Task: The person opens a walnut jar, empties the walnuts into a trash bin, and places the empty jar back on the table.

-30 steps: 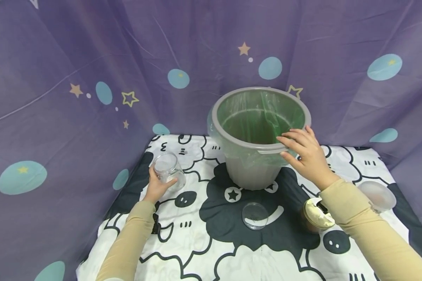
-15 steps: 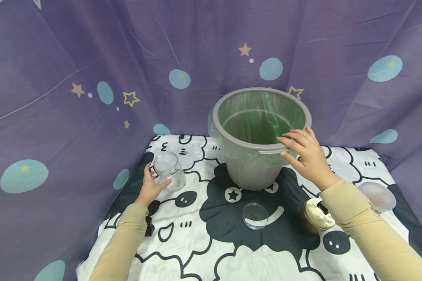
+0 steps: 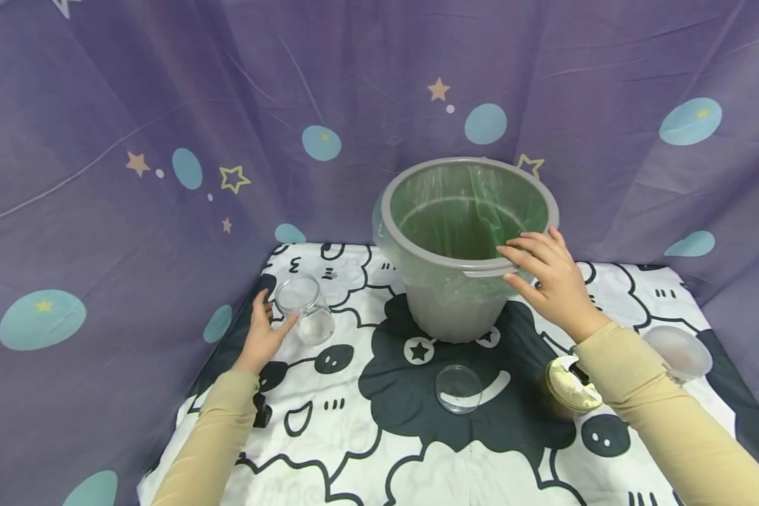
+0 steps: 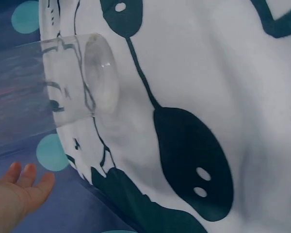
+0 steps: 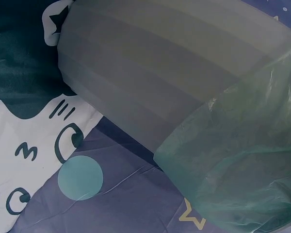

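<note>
A clear, wide-mouthed jar stands upright on the patterned cloth at the left. Just left of it is my left hand, fingers and thumb spread with nothing between them. The thumb tip overlaps the jar's edge in the head view; whether it touches cannot be told. In the left wrist view these fingers are apart from the jar. My right hand lies at the front right rim of a grey trash bin, its fingers extended and spread over the rim. A green translucent bag lines the bin and folds outside.
A clear round lid lies before the bin. Beneath the right forearm sits a brownish jar with a pale yellow, crumpled-looking top. Further right is a translucent whitish round piece. A purple curtain hangs behind the cloth-covered surface.
My left hand has let go of the clear jar and drawn back to the left, its fingers spreading. The jar stays where it was, and the right hand keeps its place at the rim.
</note>
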`<state>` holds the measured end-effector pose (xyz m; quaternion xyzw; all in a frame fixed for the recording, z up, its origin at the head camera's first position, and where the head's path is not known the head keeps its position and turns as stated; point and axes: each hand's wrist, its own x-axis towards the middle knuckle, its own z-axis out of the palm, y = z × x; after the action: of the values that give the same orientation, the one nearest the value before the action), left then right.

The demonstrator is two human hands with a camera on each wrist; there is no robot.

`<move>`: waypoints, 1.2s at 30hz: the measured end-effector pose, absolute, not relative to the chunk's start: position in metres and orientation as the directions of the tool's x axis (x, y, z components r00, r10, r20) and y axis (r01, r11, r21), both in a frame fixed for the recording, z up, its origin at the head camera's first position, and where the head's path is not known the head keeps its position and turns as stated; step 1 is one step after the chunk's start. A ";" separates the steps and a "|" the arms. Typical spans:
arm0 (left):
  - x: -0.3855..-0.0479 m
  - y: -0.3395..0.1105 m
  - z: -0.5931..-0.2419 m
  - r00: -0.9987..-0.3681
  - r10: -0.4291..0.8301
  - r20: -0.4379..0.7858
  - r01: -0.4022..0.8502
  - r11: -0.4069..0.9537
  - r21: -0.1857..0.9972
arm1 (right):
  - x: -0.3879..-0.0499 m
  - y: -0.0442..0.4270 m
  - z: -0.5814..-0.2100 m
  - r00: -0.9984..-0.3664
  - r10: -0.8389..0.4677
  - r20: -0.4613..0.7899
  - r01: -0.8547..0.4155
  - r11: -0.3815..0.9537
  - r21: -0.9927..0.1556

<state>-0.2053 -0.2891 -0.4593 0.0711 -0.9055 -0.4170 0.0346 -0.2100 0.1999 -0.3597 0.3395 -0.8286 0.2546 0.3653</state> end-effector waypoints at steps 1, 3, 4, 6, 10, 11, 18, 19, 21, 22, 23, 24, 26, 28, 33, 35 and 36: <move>-0.205 -0.289 -0.458 -0.989 -0.150 0.014 -0.088 0.648 0.756 | -0.210 0.200 -0.360 -0.503 -0.376 0.778 -0.749 0.640 -0.175; -0.204 -0.287 -0.456 -0.990 -0.135 0.036 -0.062 0.658 0.751 | -0.210 0.200 -0.360 -0.503 -0.375 0.778 -0.748 0.640 -0.175; -0.203 -0.286 -0.454 -0.990 -0.132 0.044 -0.055 0.666 0.744 | -0.210 0.200 -0.360 -0.503 -0.375 0.779 -0.749 0.639 -0.176; -0.202 -0.284 -0.452 -0.989 -0.135 0.059 -0.050 0.686 0.726 | -0.210 0.200 -0.360 -0.502 -0.374 0.780 -0.750 0.638 -0.177; -0.201 -0.279 -0.445 -0.984 -0.146 0.100 -0.036 0.721 0.692 | -0.210 0.200 -0.360 -0.500 -0.372 0.782 -0.752 0.634 -0.179; -0.200 -0.277 -0.444 -0.983 -0.146 0.111 -0.030 0.725 0.688 | -0.210 0.200 -0.360 -0.500 -0.373 0.782 -0.753 0.634 -0.180; -0.197 -0.257 -0.429 -0.975 -0.106 0.196 0.060 0.722 0.690 | -0.210 0.199 -0.361 -0.496 -0.368 0.787 -0.751 0.636 -0.176; -0.197 -0.254 -0.427 -0.974 -0.094 0.205 0.076 0.718 0.691 | -0.210 0.199 -0.361 -0.495 -0.367 0.788 -0.751 0.636 -0.175; -0.196 -0.248 -0.422 -0.974 -0.069 0.217 0.104 0.712 0.694 | -0.210 0.199 -0.361 -0.494 -0.364 0.789 -0.750 0.638 -0.175; -0.196 -0.245 -0.420 -0.973 -0.055 0.224 0.119 0.709 0.695 | -0.210 0.199 -0.361 -0.495 -0.364 0.789 -0.750 0.638 -0.175; -0.196 -0.242 -0.418 -0.972 -0.045 0.231 0.132 0.708 0.694 | -0.210 0.199 -0.361 -0.497 -0.363 0.788 -0.749 0.639 -0.177; -0.196 -0.240 -0.417 -0.970 -0.037 0.239 0.144 0.707 0.692 | -0.210 0.199 -0.361 -0.499 -0.363 0.787 -0.749 0.637 -0.181; -0.195 -0.237 -0.414 -0.968 -0.033 0.249 0.153 0.710 0.688 | -0.209 0.199 -0.360 -0.506 -0.367 0.781 -0.747 0.639 -0.184; -0.195 -0.235 -0.413 -0.966 -0.037 0.256 0.154 0.714 0.683 | -0.209 0.199 -0.360 -0.510 -0.366 0.778 -0.747 0.637 -0.191; -0.193 -0.231 -0.409 -0.964 -0.031 0.263 0.165 0.708 0.686 | -0.209 0.197 -0.360 -0.494 -0.357 0.793 -0.756 0.626 -0.189; -0.192 -0.228 -0.406 -0.962 -0.015 0.273 0.185 0.700 0.689 | -0.209 0.197 -0.360 -0.495 -0.356 0.793 -0.756 0.626 -0.190; -0.192 -0.226 -0.404 -0.959 -0.006 0.282 0.198 0.698 0.688 | -0.209 0.198 -0.360 -0.498 -0.357 0.791 -0.754 0.628 -0.191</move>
<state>-0.1919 -0.2259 -0.4041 -0.0528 -0.9118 -0.3852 0.1325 -0.2085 0.1977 -0.3599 0.3374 -0.8228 0.2682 0.3704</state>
